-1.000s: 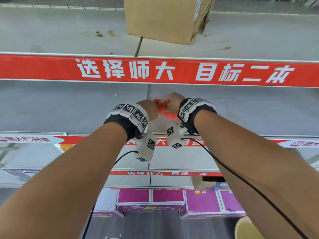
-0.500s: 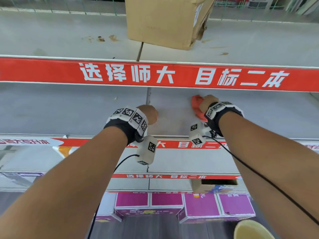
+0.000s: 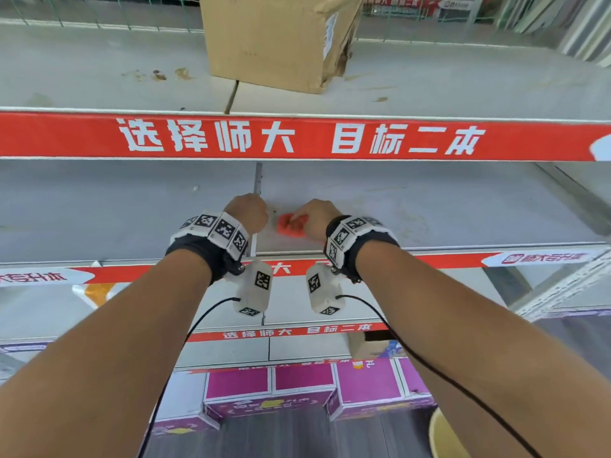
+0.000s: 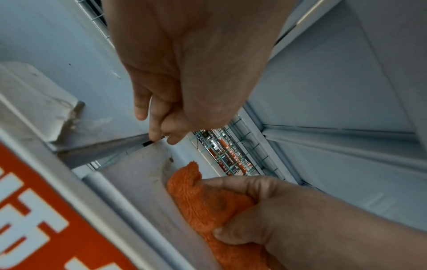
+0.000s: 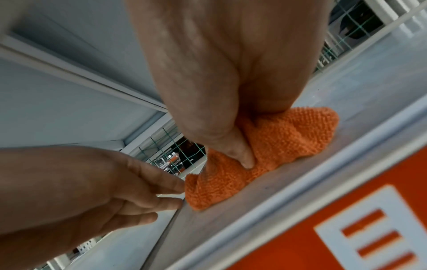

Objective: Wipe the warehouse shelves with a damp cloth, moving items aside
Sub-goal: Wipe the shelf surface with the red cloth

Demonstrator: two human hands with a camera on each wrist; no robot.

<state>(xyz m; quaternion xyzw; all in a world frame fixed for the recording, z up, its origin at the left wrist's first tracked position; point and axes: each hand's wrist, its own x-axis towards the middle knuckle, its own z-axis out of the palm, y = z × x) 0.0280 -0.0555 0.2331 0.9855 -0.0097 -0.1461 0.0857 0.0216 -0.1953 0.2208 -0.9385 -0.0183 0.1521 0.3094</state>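
The left hand is resting on the shelf seam, fingers loosely spread, holding nothing. The right hand, pinching the bunched orange cloth, is sweeping back leftward from half a second ago: wiping is continuing. A cardboard box is standing on the tier above.

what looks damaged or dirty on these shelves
The cardboard box on the upper shelf has a torn, crumpled right side. Brown stains mark the shelf to its left. On the shelf being wiped, a small dark speck sits just beyond the orange cloth.
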